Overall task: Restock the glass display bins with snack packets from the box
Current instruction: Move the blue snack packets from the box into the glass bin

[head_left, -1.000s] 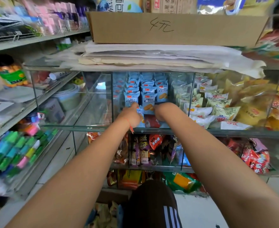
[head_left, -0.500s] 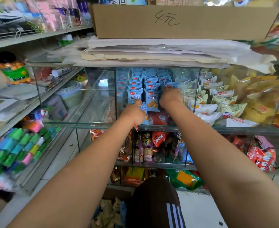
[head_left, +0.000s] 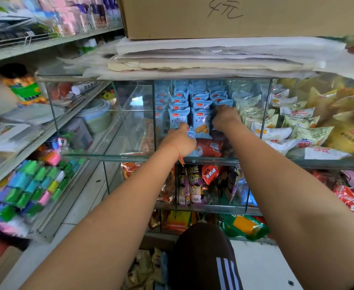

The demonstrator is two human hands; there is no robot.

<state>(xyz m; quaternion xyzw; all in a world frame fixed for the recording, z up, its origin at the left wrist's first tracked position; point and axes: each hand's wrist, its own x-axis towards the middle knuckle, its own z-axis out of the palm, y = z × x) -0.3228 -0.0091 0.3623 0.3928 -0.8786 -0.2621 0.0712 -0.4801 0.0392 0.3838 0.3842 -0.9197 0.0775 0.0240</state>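
Glass bin (head_left: 134, 122) on the left, bare inside, next to shelves of coloured packs (head_left: 32, 185). Middle bin (head_left: 253, 160) stacked with upright blue snack packets (head_left: 200, 105) in rows, red packets (head_left: 210, 146) low at the front. Left hand (head_left: 179, 141) inside that bin, fingers curled round a blue packet (head_left: 191, 135) at the front row. Right hand (head_left: 224, 119) further in, pressed among the blue packets; grip hidden, cannot tell. Pale green packets (head_left: 297, 126) in the right bin. Cardboard box (head_left: 234, 17) on top.
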